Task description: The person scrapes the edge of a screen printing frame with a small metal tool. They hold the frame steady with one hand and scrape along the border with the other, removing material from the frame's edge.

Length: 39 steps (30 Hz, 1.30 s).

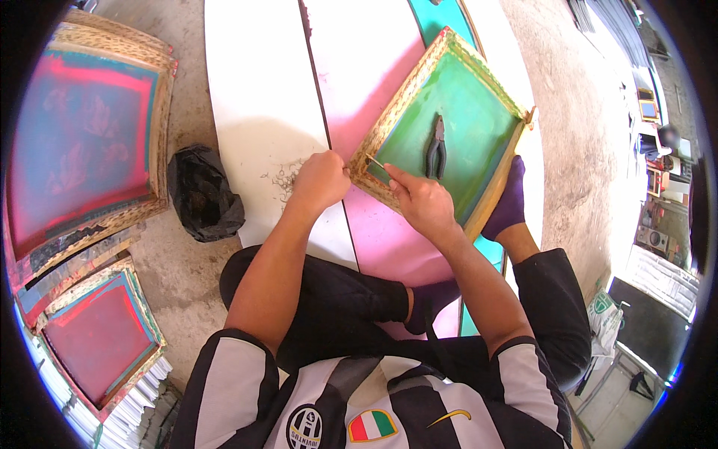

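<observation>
While the wooden frame (419, 90) with its green mesh lies tilted across the pink and white boards (262, 97), its near corner sits between the two hands at the boards' near edge. The left hand (320, 179) is closed against that corner, fingers pressed together on the wood. The right hand (422, 200) pinches a thin pale strip or tool (375, 162) laid against the frame's near edge; what it is exactly is too small to tell. A pair of pliers (436, 146) rests on the mesh, untouched, near the middle. A purple-socked foot (508, 202) presses on the frame's right side.

The frame looks light and stiff, easily shifted, so it is best held by its wooden rails. The mesh is likely taut and thin, and would probably tear or sag under a pressing finger. Small dark scraps (283, 178) lie on the white board just beside the left hand, and a black bag (202, 196) sits on the floor beyond the boards' left edge.
</observation>
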Motion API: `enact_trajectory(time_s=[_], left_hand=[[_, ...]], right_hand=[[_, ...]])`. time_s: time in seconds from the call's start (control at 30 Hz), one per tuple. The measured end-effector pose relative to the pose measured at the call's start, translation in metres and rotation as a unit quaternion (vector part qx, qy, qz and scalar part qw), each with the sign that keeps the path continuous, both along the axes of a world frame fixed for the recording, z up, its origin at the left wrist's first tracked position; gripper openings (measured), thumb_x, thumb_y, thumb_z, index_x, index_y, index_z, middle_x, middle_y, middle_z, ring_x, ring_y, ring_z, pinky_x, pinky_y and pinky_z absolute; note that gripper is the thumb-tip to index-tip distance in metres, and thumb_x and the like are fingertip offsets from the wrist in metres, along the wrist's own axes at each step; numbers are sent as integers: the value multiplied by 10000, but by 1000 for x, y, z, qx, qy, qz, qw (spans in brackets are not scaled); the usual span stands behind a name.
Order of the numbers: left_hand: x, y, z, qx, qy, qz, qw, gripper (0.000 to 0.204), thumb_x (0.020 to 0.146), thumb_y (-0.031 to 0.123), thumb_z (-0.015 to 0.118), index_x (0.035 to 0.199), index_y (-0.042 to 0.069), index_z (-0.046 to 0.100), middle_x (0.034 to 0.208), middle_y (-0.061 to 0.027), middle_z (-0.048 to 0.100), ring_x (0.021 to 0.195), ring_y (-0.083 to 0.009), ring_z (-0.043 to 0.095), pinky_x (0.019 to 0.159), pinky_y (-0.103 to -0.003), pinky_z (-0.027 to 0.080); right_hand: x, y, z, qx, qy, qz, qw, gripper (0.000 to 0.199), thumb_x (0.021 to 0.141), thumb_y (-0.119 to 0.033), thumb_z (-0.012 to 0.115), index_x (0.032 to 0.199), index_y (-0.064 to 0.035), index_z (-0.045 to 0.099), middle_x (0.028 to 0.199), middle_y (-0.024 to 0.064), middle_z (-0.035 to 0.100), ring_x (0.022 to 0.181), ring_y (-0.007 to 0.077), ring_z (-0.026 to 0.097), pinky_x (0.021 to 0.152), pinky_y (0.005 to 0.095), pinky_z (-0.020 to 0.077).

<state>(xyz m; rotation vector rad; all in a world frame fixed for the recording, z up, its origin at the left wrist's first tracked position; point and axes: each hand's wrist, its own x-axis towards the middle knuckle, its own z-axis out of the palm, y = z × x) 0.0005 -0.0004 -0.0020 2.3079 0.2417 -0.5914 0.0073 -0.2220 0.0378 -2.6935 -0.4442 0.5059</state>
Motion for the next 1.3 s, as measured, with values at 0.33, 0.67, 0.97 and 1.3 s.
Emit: enact_trajectory(time_s=[0.33,0.67,0.97,1.3], left_hand=[[0,-5,-3,43,-36,-45,997,156,771,83,649,783,-61,706,792,-303,676,808,-462,692,770,-533,551],[2,-7,1,32,-44,-37,998,187,771,103,634,769,-74,695,788,-315,674,801,-482,687,760,-540,553],[0,-1,-4,9,-46,-29,998,151,771,89,637,744,-47,695,755,-294,652,762,-465,675,716,-538,533],[0,-1,-8,-7,-36,-14,999,187,810,101,626,719,-49,691,656,-265,638,700,-421,691,712,-506,542]], right_hand=[[-1,31,23,-210,10,66,975,346,966,-256,610,1302,-211,678,801,184,706,753,371,701,665,497,568],[13,-3,-8,53,78,2,996,357,976,-261,586,1321,-227,673,908,204,730,816,424,711,768,517,574],[13,-6,-10,-45,-32,96,994,362,958,-223,639,1317,-245,678,821,150,712,717,335,691,658,472,557],[6,-8,-8,1,-15,63,998,365,963,-230,628,1326,-222,665,847,173,714,759,366,695,690,486,559]])
